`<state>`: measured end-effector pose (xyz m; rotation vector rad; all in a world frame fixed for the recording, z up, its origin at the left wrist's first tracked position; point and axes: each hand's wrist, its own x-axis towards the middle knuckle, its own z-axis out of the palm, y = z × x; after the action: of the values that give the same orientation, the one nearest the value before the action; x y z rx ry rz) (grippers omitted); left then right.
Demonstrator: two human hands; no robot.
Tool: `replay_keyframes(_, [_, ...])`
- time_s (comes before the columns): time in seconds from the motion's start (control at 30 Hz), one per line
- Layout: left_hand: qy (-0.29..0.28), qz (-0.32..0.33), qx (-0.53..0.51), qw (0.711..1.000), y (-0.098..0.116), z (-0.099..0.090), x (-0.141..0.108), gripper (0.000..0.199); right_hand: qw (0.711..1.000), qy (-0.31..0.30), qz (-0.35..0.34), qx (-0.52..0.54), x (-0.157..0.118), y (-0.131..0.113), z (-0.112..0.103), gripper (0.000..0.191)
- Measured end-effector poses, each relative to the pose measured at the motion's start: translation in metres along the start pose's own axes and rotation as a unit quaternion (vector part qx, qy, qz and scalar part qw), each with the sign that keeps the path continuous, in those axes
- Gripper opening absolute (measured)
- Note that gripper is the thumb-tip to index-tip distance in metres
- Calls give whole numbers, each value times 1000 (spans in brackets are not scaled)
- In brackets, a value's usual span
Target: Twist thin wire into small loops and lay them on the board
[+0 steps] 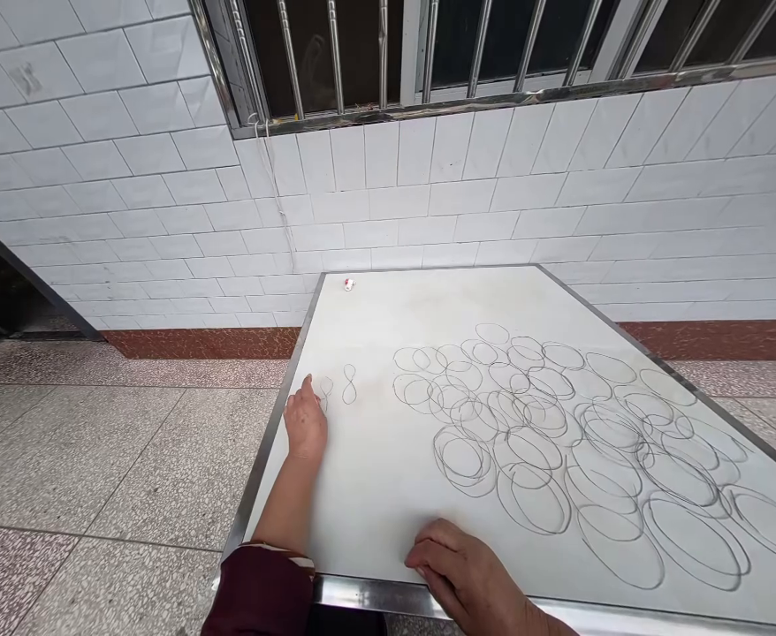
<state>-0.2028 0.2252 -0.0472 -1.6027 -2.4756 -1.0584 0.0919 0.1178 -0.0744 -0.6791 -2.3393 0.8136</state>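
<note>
My left hand (306,420) rests near the left edge of the white table, its fingers beside a small twisted wire loop (326,389). Whether those fingers grip the loop is too small to tell. Just right of it lies a second wire loop shaped like a figure eight (349,385). At the front edge my right hand (458,565) is curled, with fingers pressed together; anything between them is hidden. Many thin dark wire rings (532,497) overlap across the middle and right of the tabletop.
The white table (375,495) has a metal rim and stands against a white tiled wall (414,203). A small red and white object (349,284) lies at its far left corner. Above is a barred window (474,53).
</note>
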Motion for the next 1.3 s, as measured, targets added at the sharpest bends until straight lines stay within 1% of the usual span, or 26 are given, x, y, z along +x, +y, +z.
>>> replay_keyframes(0.07, [2,13,-7,1000,2,-6,-2,50,1000,8,-6,12,4,-3,-6,20])
replay_keyframes(0.13, [-9,41,-22,999,5,-16,-8,52,999,29,-18,25,17,-8,-18,23])
replay_keyframes(0.2, [-27,81,-36,996,11,-28,-15,52,995,78,-59,3,40,-14,-37,23])
replay_keyframes(0.27, [-45,119,-49,991,19,-40,-24,55,985,135,-88,-55,70,-20,-58,21])
replay_keyframes(0.3, [-51,139,-57,987,24,-45,-29,57,981,144,-98,-86,86,-22,-67,21])
replay_keyframes(0.37, [-71,198,-79,974,34,-52,-38,60,975,126,-125,-132,114,-23,-82,25])
replay_keyframes(0.43, [-86,237,-89,964,42,-58,-46,60,969,94,-151,-169,132,-22,-90,32])
replay_keyframes(0.5, [-95,267,-86,955,49,-62,-53,61,966,66,-170,-186,139,-18,-90,31])
replay_keyframes(0.57, [-93,299,-83,946,54,-66,-58,64,964,55,-178,-189,137,-15,-88,24])
replay_keyframes(0.67, [-87,338,-94,933,60,-73,-64,70,965,68,-170,-187,128,-13,-84,15])
replay_keyframes(0.8, [-102,346,-134,923,69,-81,-68,71,966,75,-166,-182,122,-16,-84,12])
replay_keyframes(0.87, [-124,326,-169,922,73,-85,-69,68,968,72,-166,-174,121,-17,-85,9])
replay_keyframes(0.9, [-136,305,-193,923,74,-87,-71,65,969,72,-164,-168,120,-18,-85,7])
replay_keyframes(0.97, [-157,240,-258,923,77,-90,-74,60,972,78,-154,-157,118,-19,-84,6])
replay_keyframes(1.03, [-158,153,-341,914,79,-92,-81,57,975,85,-140,-151,114,-21,-81,7])
replay_keyframes(1.1, [-126,63,-428,893,82,-90,-92,56,976,96,-124,-153,109,-24,-78,7])
replay_keyframes(1.17, [-57,-24,-502,863,84,-84,-108,57,974,115,-109,-160,104,-28,-73,8])
replay_keyframes(1.2, [-45,-64,-528,846,86,-80,-116,61,973,124,-104,-166,102,-30,-71,8])
replay_keyframes(1.23, [-46,-98,-547,830,88,-76,-124,65,971,128,-100,-173,100,-32,-68,8])
replay_keyframes(1.3, [-50,-157,-570,805,92,-70,-137,62,970,123,-98,-186,95,-36,-64,9])
